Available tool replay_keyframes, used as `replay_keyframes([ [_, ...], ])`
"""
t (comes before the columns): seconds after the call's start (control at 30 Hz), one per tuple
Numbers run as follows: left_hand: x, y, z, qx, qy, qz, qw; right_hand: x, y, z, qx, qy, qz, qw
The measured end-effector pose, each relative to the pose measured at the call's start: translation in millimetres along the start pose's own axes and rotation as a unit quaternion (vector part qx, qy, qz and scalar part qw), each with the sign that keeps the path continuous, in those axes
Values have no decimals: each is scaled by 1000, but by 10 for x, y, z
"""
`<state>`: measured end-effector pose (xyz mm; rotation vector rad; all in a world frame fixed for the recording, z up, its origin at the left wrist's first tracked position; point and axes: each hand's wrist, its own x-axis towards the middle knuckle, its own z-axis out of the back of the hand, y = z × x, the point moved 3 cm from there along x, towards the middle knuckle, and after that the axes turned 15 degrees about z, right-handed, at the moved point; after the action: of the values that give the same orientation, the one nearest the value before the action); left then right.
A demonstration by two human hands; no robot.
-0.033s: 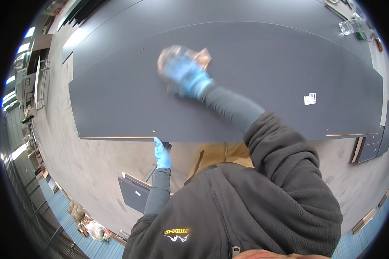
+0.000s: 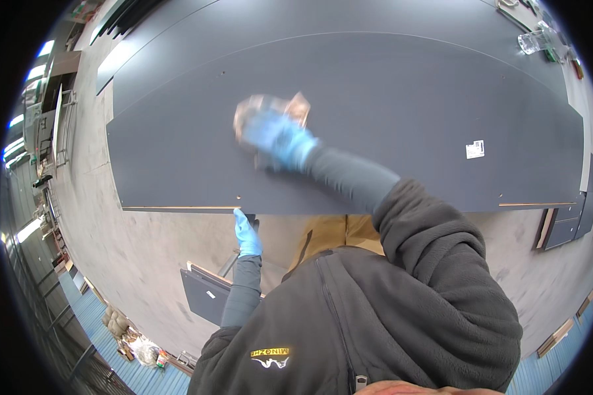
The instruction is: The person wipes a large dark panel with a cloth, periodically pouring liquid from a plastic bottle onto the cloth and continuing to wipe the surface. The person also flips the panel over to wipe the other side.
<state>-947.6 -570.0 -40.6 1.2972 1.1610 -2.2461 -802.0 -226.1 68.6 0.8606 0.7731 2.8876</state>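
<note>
A long dark grey panel (image 2: 389, 131) lies flat in front of me, with a white label (image 2: 474, 149) stuck on its right part. My right hand (image 2: 273, 135), in a blue glove, is closed over a crumpled tan-and-grey cloth (image 2: 299, 110) and presses it on the panel's upper face, left of the middle. Hand and cloth are smeared by motion. At the panel's near edge, left of my body, my left hand (image 2: 247, 237) in a matching glove grips the edge. Part of its fingers is hidden there. A small hole shows in the panel just above it.
Another grey panel (image 2: 296, 20) lies beyond the first. A clear glass or plastic cup (image 2: 532, 43) lies at the far right. Stacked panels stand low at the right (image 2: 560, 227) and below my left arm (image 2: 204, 296). Dark strips (image 2: 122, 20) lie far left.
My right hand has slid the cloth nearer to me and slightly left over the panel. The left hand has stayed at the near edge.
</note>
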Motion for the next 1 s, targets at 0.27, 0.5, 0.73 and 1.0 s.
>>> replay_keyframes([
  [0.27, 165, 235, 1274, -56, -75, 20, 995, -597, 1610, -1056, -67, 140, 145, 977],
  [0.5, 294, 937, 1517, -109, -27, 118, 987, -543, 1988, -770, 411, 180, -131, 884],
  [0.73, -58, 999, 1419, -135, -33, 144, 980, 1027, 572, -358, -181, -138, 44, 973],
  [1.0, -422, 1112, 598, -185, 31, 174, 967, 917, -671, -643, -127, -67, 4, 990],
])
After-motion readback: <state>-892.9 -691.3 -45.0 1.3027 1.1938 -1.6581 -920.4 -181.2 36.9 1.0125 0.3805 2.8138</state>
